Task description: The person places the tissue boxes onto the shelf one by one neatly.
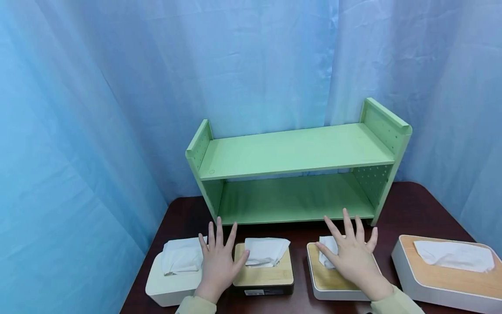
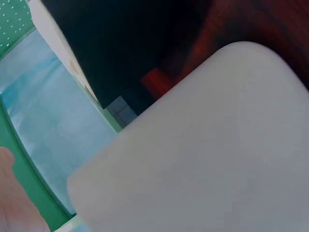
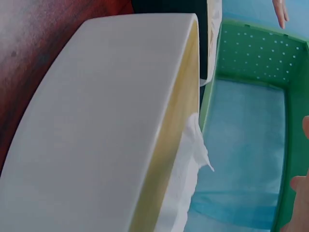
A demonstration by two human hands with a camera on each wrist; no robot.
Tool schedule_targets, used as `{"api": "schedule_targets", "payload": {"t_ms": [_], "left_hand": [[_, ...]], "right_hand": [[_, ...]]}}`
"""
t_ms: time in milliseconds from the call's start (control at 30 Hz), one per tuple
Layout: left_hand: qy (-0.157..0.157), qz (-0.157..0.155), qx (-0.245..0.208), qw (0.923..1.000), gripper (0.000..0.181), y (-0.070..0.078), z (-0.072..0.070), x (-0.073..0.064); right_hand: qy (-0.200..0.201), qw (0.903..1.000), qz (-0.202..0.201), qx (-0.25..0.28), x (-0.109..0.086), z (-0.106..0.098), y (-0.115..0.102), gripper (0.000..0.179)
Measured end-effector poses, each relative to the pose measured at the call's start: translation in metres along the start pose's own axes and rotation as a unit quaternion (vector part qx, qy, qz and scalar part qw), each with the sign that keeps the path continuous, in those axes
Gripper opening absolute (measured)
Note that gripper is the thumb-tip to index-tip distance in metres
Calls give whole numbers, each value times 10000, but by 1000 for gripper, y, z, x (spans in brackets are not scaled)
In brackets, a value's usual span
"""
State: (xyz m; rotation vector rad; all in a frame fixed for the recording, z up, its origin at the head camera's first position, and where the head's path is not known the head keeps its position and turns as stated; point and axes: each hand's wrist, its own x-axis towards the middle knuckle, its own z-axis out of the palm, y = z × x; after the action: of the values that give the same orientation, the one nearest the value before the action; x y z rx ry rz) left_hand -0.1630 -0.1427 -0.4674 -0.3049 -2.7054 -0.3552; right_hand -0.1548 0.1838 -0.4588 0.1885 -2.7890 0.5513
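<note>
The dark table (image 1: 188, 213) bears tissue boxes (image 1: 270, 276), probably light, stiff and best grasped by opposite sides; left hand (image 1: 219, 264) and right hand (image 1: 354, 258), spread wide, hold nothing.

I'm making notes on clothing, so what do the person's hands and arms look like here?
The left hand and right hand are bare, with no gloves or rings visible. The left sleeve and right sleeve are pale cream-green. The rest of the arms is out of view.
</note>
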Motion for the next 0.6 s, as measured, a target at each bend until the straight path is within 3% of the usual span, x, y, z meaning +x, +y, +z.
{"api": "schedule_targets", "payload": {"t_ms": [267, 600], "left_hand": [[-117, 48, 43, 9999, 75, 1, 6, -3], [-162, 147, -47, 9997, 77, 6, 12, -10]], "right_hand": [[167, 9997, -140, 75, -2, 12, -7, 68], [-52, 9974, -380, 603, -5, 27, -30, 67]]}}
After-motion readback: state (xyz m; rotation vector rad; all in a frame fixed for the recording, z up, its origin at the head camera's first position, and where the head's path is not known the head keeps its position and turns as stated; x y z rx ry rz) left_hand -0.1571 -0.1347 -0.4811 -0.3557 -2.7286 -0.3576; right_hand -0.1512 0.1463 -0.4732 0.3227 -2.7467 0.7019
